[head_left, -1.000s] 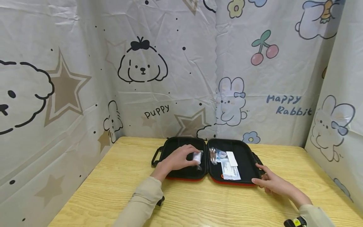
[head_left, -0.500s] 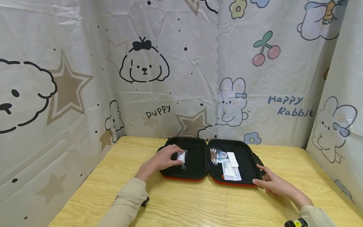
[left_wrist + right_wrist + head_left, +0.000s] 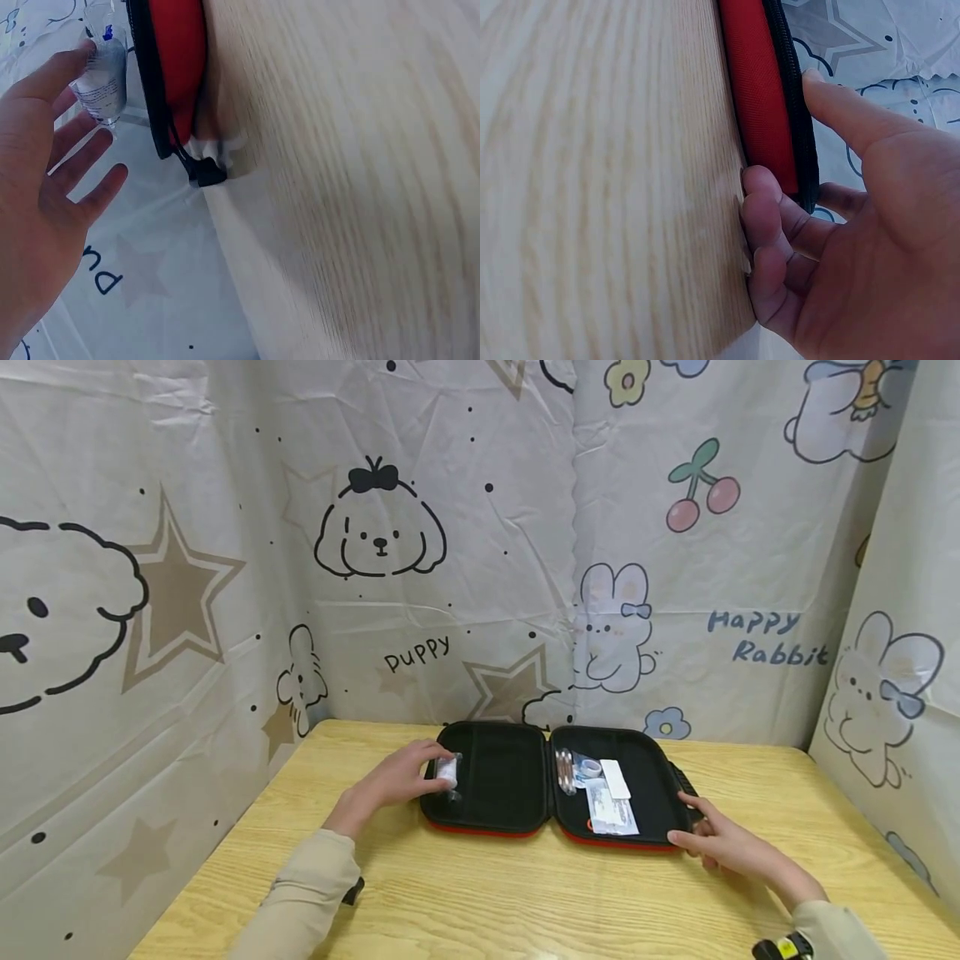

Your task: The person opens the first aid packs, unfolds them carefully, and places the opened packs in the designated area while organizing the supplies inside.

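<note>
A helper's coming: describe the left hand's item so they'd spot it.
On the table sits an open red case lined in black. At its left half's outer side, the left hand pinches a clear-wrapped white bundle, the only item outside the right half.

Two bare hands set well apart, the left pinching, the right gripping.
The left forearm [image 3: 303, 883] slants forward in a long sleeve; the left hand [image 3: 396, 775] is palm down, thumb [image 3: 56, 75] meeting the nearer fingers, which it partly hides, while the outer ones [image 3: 101, 196] fan loosely away. The right forearm [image 3: 834, 928], sleeved too, angles inward from the lower corner to the right hand [image 3: 733, 847], its thumb [image 3: 847, 109] straight on top, several fingers [image 3: 761, 217] curled in beneath.
</note>
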Available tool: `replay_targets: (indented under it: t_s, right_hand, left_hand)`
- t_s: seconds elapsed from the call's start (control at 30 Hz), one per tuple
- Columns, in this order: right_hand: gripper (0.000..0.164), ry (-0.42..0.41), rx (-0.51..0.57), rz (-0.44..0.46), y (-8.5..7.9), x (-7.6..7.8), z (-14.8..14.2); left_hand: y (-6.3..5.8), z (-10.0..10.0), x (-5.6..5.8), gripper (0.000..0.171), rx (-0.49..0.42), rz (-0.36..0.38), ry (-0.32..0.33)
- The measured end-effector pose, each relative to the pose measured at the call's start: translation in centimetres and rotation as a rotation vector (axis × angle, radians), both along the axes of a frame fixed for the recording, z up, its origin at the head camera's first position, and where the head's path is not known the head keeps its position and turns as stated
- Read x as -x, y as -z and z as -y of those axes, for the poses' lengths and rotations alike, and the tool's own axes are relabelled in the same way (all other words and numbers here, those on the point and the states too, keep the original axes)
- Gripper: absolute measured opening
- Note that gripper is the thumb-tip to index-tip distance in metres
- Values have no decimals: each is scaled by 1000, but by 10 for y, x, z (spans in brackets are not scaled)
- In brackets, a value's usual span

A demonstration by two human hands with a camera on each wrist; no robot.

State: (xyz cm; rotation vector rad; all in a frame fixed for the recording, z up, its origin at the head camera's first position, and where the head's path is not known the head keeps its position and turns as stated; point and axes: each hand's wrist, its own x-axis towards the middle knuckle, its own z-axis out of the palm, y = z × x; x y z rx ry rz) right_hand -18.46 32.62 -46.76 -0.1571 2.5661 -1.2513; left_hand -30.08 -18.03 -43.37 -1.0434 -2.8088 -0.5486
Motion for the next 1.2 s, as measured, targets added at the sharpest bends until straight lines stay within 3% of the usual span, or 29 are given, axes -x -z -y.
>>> replay_targets:
  t_s: [0.47,0.67,0.87,1.1,1.2]
  right_hand:
    - [89,6,-10,-3,3,0,0]
    - [89,6,-26,-12,1,1,0]
    - [89,7,-31,-12,1,2,0]
    - [89,17,-40,-10,1,1,0]
    - [89,19,-35,-9,1,1,0]
  left_hand:
    - [11,-8,5,39,133,7,37]
    - [11,-13,2,40,71,87,1]
    - [12,-16,0,41,51,85,17]
    - [12,-22,-2,41,-10,239,59]
    - [14,-26,-1,46,-61,335,120]
